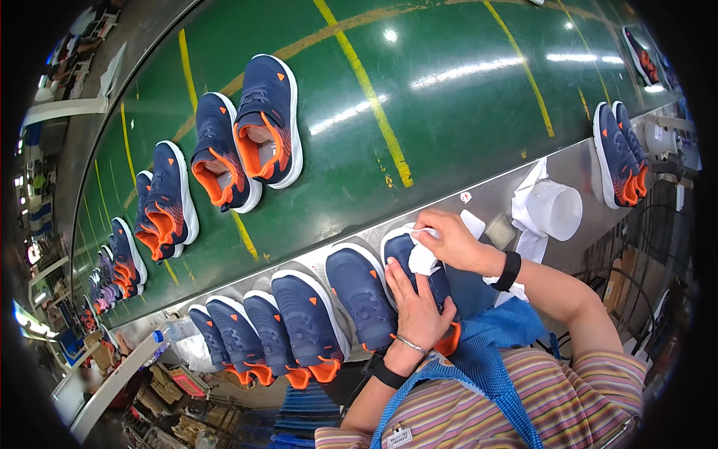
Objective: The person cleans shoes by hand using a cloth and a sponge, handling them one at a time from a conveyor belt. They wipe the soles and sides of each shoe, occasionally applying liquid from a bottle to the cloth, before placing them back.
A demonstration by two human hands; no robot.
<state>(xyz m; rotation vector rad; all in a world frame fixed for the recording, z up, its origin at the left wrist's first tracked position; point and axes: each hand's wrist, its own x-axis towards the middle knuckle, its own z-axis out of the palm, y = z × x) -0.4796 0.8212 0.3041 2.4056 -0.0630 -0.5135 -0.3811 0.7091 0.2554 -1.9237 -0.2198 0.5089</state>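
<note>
A navy sneaker with orange lining and a white sole [397, 247] stands on the metal ledge in front of me. My left hand [419, 314] grips it across the upper, fingers along one side and thumb by the orange collar. My right hand [452, 241] pinches a crumpled white cloth [422, 258] against the toe area. Both hands and the cloth hide much of this shoe. Close by on the left stands a matching sneaker [360, 288], its side almost touching my left fingers.
More matching sneakers [303, 314] line the ledge to the left. Pairs [262, 105] rest on the green conveyor belt [449, 135] beyond. Right of my hands are a white translucent tub [555, 211], a small beige block [500, 232] and another pair [617, 153].
</note>
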